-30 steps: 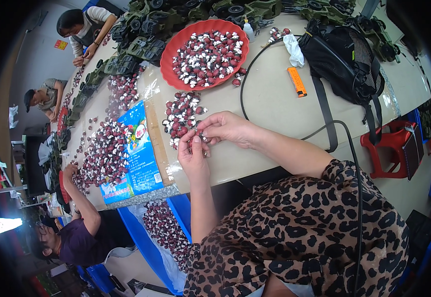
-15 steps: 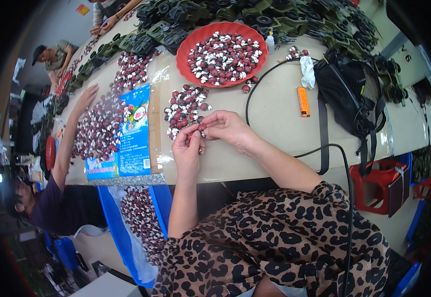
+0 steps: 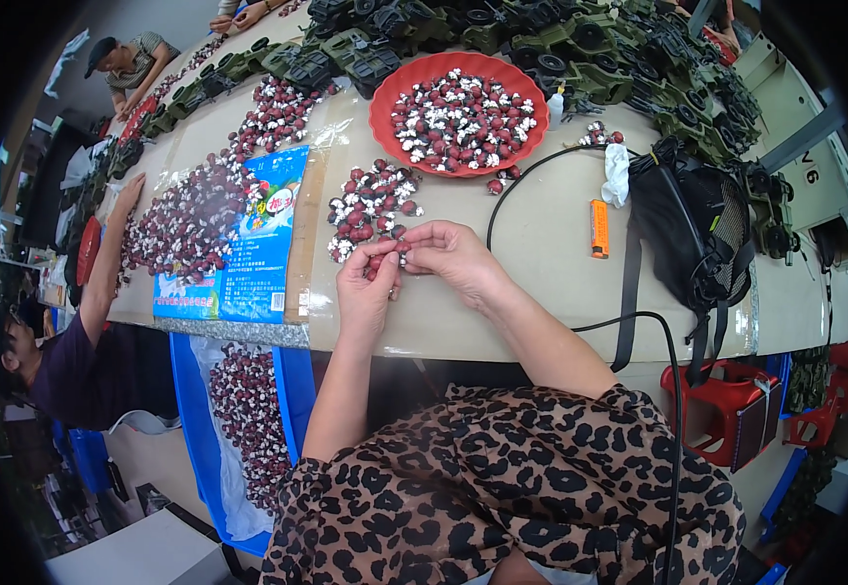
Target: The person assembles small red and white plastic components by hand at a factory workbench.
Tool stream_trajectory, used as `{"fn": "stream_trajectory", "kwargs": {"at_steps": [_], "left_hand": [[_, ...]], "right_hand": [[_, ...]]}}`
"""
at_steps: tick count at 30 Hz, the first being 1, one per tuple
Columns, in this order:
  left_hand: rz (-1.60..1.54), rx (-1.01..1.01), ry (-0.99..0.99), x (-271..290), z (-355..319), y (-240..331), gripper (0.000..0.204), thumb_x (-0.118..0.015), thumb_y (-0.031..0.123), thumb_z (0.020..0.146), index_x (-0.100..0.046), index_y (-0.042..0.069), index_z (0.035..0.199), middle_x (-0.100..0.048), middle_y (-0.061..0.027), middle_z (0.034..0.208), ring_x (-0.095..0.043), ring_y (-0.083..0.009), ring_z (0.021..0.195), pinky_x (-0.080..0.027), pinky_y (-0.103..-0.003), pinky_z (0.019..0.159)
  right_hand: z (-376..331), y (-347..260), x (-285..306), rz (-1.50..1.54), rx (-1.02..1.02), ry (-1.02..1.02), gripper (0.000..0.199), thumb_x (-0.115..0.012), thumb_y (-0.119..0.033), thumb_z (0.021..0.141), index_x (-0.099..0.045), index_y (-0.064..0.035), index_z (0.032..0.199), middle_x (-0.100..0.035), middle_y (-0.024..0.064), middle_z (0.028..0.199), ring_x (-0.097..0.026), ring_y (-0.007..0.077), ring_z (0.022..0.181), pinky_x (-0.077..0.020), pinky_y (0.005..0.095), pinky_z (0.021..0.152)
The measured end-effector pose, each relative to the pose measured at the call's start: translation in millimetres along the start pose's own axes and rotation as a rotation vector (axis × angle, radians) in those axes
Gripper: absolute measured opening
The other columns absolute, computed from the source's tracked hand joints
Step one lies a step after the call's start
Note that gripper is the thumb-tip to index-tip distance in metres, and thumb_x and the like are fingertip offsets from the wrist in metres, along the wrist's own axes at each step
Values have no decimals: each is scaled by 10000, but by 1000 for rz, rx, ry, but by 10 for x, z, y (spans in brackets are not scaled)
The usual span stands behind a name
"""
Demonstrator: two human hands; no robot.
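Note:
Close together over the near part of the table, my left hand (image 3: 366, 292) and my right hand (image 3: 455, 258) both have their fingers pinched. Between the fingertips are small round dark-red pieces (image 3: 404, 248) with bits of white; the fingers hide much of them. My left hand is closed around one or more of these, and my right thumb and forefinger grip one at the same spot. A loose pile of the same red, white and black pieces (image 3: 370, 200) lies just beyond my fingertips. Farther off, a red scalloped bowl (image 3: 380, 122) holds many more.
A blue printed bag (image 3: 268, 263) lies at left under a larger heap (image 3: 185, 224), beside a co-worker's arm (image 3: 102, 273). Green toy vehicles (image 3: 580, 44) crowd the far side. At right are a black backpack (image 3: 687, 229), an orange box (image 3: 599, 229) and a black cable (image 3: 492, 210).
The view has shifted slightly, so the table and bowl sit differently in the picture. My hands stay together, pinching the small pieces. The co-worker's arm at left still reaches across the table.

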State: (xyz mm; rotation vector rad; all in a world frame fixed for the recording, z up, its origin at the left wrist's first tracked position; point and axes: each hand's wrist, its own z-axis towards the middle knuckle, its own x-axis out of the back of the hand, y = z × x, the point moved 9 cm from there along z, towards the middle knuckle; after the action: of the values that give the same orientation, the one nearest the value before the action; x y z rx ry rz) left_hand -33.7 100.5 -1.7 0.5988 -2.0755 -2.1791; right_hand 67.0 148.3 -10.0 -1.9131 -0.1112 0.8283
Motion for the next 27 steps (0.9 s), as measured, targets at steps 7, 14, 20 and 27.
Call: {"fn": "stream_trajectory", "kwargs": {"at_steps": [7, 14, 20, 27], "left_hand": [[9, -6, 4, 13, -4, 8, 102, -524, 13, 812, -555, 17, 909, -523, 6, 650, -415, -21, 487, -318, -156, 413], [-17, -12, -14, -21, -4, 21, 106, -526, 13, 811, -552, 21, 913, -516, 10, 643, -413, -19, 490, -319, -155, 417], [-33, 7, -19, -2, 6, 14, 97, -528, 27, 814, -553, 25, 908, -488, 24, 610, -410, -18, 485, -321, -155, 419], [-53, 18, -36, 0, 13, 4, 85, -539, 39, 811, -558, 30, 893, -489, 25, 607, -415, -17, 487, -325, -156, 417]], "right_hand": [[14, -2, -5, -3, 9, -13, 261, -573, 35, 706, -504, 60, 956, -557, 100, 887, -552, 115, 732, -470, 225, 684], [30, 1, 8, -9, 21, -26, 265, -577, 36, 702, -501, 54, 956, -561, 97, 889, -557, 113, 725, -469, 225, 684], [36, 21, 21, -23, 5, -19, 242, -585, 14, 721, -510, 50, 948, -566, 92, 874, -560, 106, 705, -473, 216, 662], [27, 27, 31, -41, -42, -13, 238, -594, -11, 730, -525, 48, 950, -574, 81, 844, -565, 100, 688, -481, 211, 643]]}}
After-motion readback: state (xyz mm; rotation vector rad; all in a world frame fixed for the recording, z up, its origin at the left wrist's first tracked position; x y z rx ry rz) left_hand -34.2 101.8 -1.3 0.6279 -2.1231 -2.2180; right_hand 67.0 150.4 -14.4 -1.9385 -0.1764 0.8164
